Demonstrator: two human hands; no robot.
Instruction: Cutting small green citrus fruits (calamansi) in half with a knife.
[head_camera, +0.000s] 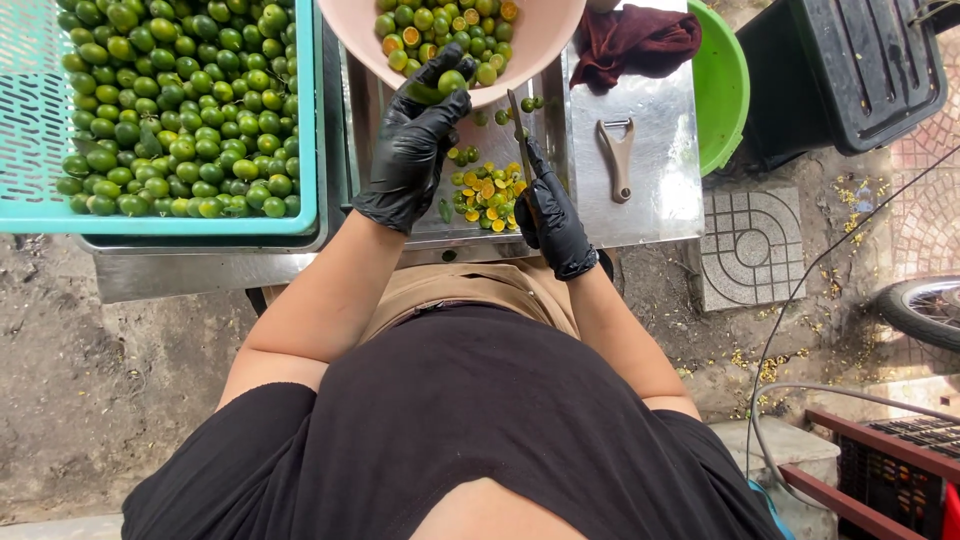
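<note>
Both my hands wear black gloves. My left hand (415, 140) reaches up to the rim of a pink bowl (540, 45) and pinches a small green citrus fruit (451, 80) at its edge. The bowl holds several halved and whole green fruits. My right hand (550, 215) grips a knife (519, 120), its blade pointing up toward the bowl. Below the blade a heap of cut fruit pieces (487, 193) lies on the steel table (655, 130).
A turquoise crate (308, 120) full of green citrus fruit stands at the left. A peeler (617, 155) lies on the steel at the right, a dark red cloth (635, 42) and a green basin (725, 85) behind it. A black bin (850, 70) stands on the ground.
</note>
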